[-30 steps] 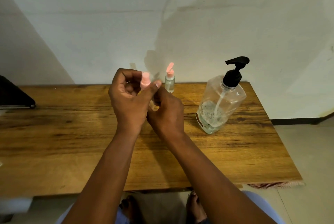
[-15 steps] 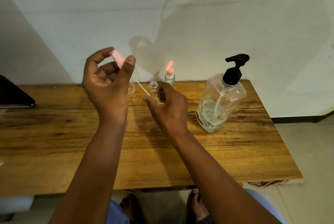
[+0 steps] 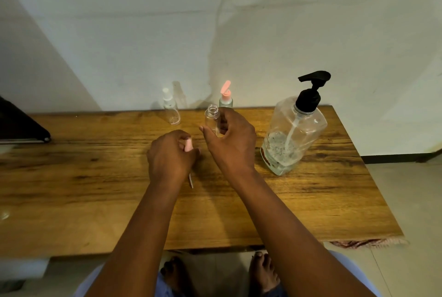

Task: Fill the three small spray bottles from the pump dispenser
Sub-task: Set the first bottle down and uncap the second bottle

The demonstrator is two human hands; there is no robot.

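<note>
My right hand [image 3: 233, 140] grips a small clear bottle [image 3: 212, 118] with its neck uncovered, held just above the wooden table [image 3: 95, 189]. My left hand [image 3: 171, 155] is low over the table and holds the pink spray cap [image 3: 188, 145]; its thin dip tube [image 3: 191, 181] sticks out under my wrist. A clear spray bottle with a white top [image 3: 170, 108] stands at the back. Behind my right hand stands a bottle with an open pink flip cap [image 3: 225, 98]. The big clear pump dispenser [image 3: 293, 134] with a black pump stands to the right, about a quarter full.
A dark flat object [image 3: 21, 126] lies at the table's left edge. The wall runs close behind the table's back edge. My bare feet [image 3: 263, 270] show on the floor under the front edge.
My left hand pulled the pink spray cap out of the bottle, lifted it up and left, then brought it down to the table. My right hand kept the bottle in place.
</note>
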